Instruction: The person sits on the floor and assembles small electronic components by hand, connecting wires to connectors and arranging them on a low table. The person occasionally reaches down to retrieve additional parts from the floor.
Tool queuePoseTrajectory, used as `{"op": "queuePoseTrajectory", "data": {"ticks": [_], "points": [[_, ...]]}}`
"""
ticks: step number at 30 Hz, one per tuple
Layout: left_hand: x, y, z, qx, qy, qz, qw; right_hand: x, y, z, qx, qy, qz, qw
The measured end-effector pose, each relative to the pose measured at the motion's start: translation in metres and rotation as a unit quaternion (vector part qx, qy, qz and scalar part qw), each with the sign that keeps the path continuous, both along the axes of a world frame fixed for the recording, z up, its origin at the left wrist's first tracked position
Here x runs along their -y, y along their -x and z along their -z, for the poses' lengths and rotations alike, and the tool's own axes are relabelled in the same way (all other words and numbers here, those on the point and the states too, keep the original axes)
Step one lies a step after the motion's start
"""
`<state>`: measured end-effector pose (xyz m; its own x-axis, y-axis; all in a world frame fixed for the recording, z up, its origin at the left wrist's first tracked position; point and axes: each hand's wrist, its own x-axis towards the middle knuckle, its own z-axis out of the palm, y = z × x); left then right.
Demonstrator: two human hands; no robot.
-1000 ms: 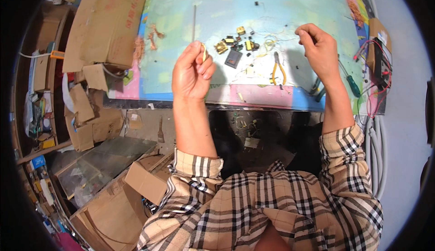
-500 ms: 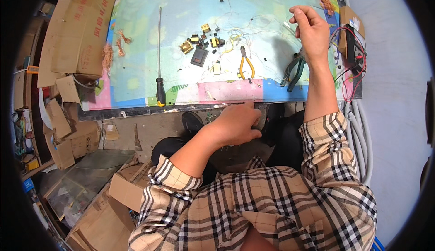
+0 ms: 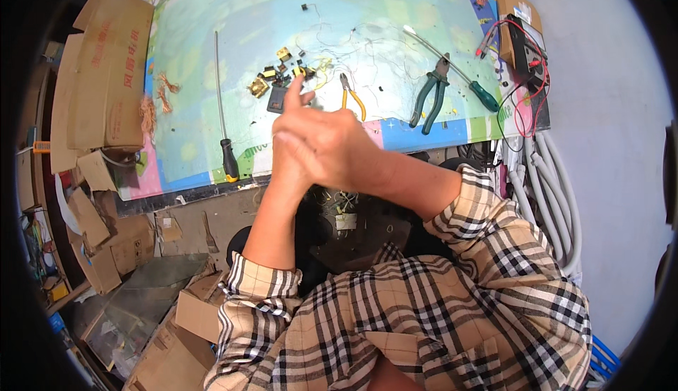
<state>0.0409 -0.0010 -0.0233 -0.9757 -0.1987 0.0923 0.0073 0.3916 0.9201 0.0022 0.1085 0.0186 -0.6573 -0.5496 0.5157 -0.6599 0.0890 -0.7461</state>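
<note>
My left hand (image 3: pixel 284 152) and my right hand (image 3: pixel 337 135) are together above the table's front edge. The right one lies across the left, its fingers curled in; anything inside is hidden. One finger points up beside a black rectangular part, while most left fingers are covered. Just beyond, small transformers (image 3: pixel 258 86) with yellow tape and black parts lie in a cluster. Yellow-handled cutters (image 3: pixel 353 103) rest right of it. Farther right, green-handled pliers (image 3: pixel 432 94) lie crossing a green-handled screwdriver (image 3: pixel 483 97). A long screwdriver (image 3: pixel 227 158) with a black and yellow handle lies at left.
A cardboard box (image 3: pixel 113 73) stands along the table's left side, near copper wire bundles (image 3: pixel 148 116). A black meter (image 3: pixel 526 56) with red and black leads sits at the right edge. Grey hoses (image 3: pixel 540 193) run beside the table. Thin loose wires (image 3: pixel 339 34) cross the tabletop.
My right hand has left the green-handled tools and come over to my left hand, which has risen from below the table's edge. The view has shifted slightly.
</note>
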Motion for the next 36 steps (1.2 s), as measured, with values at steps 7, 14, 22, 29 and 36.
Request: {"op": "queuePoseTrajectory", "data": {"ticks": [7, 14, 22, 29, 36], "points": [[-0.017, 0.014, 0.004, -0.028, -0.095, 0.020, 0.995, -0.005, 0.000, 0.002, -0.012, 0.039, 0.003, 0.999], [-0.019, 0.018, 0.016, -0.083, -0.102, 0.039, 0.991, -0.022, 0.020, -0.007, -0.079, 0.069, 0.044, 0.994], [-0.012, 0.014, -0.011, -0.026, -0.174, -0.011, 0.984, -0.132, 0.124, 0.027, 0.156, -0.158, 0.208, 0.953], [-0.004, 0.009, -0.029, -0.041, -0.201, -0.026, 0.978, -0.111, 0.114, 0.051, 0.086, -0.408, 0.111, 0.902], [0.076, -0.007, -0.034, -0.115, -0.407, -0.150, 0.894, -0.125, 0.118, 0.013, 0.384, -0.075, -0.107, 0.914]]}}
